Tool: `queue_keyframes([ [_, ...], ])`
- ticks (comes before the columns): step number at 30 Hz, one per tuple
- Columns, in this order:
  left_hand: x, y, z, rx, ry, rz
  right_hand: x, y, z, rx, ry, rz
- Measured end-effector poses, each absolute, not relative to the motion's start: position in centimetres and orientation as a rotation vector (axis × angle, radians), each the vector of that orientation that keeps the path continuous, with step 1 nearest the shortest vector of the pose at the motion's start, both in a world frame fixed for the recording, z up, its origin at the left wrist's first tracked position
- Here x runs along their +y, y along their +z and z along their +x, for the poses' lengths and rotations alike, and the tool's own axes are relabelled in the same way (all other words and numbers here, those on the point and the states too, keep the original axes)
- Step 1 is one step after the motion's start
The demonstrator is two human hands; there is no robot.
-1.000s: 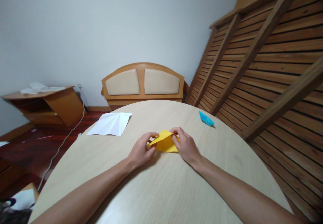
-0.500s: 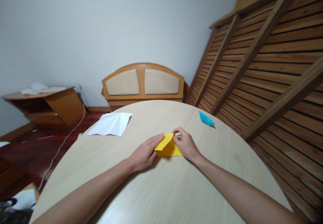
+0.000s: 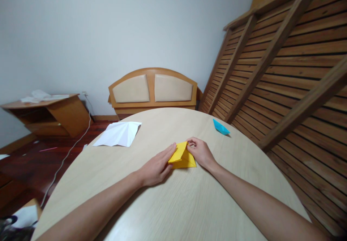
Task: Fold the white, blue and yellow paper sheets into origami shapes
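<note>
Right now, near the middle of the frame, I have both hands on a folded yellow paper point(image 3: 182, 157) that lies flat on the pale round table point(image 3: 173, 204). My left hand point(image 3: 157, 166) lies flat with fingers stretched toward the upper right, the fingertips pressing on the paper's left flap, seemingly to keep the folded layer down against the table; its grip is released, a flat press with nothing clasped. My right hand point(image 3: 200, 152) sits at the paper's right side, fingers curled at the top corner. It looks like a light pinch on that corner to steady the point, though I cannot tell for certain whether the fingertips close on the edge or only rest on it. The paper forms a rough triangle, its top point between the two hands, its base toward me.

Toward the upper left of the table lies a creased white sheet point(image 3: 119, 134), partly unfolded, well apart from the hands. Toward the upper right of the table sits a small blue paper boat point(image 3: 221, 128), also apart. Beyond the table's far edge a wooden headboard point(image 3: 153, 89) leans against the wall, and a slatted wooden frame point(image 3: 284, 71) fills the right of the picture. A low wooden cabinet point(image 3: 46, 114) stands at the left.
</note>
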State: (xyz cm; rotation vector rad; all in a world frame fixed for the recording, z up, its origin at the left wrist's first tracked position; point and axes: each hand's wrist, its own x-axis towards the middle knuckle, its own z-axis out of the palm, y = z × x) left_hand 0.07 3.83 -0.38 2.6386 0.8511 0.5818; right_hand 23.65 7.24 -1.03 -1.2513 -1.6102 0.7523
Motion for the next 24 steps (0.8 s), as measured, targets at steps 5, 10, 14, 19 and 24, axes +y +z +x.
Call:
queue_keyframes([
  [5, 4.1, -0.9, 0.0, 0.790, 0.548, 2.679, 7.3, -1.0, 23.9, -1.632, 0.762, -1.273],
  [10, 4.2, -1.1, -0.3, 0.742, 0.556, 2.688, 7.2, -1.3, 23.8, -1.692, 0.757, -1.259],
  [14, 4.3, -1.2, -0.5, 0.729, 0.544, 2.707, 7.2, -1.3, 24.0, -1.755, 0.687, -1.266],
  [19, 4.2, -0.8, -0.2, 0.809, 0.440, 2.730, 7.3, -1.1, 24.6, -1.844, 0.649, -1.287],
  [24, 3.7, 0.2, 0.2, 0.946, 0.283, 2.715, 7.4, -0.8, 24.9, -1.883, 0.599, -1.269],
])
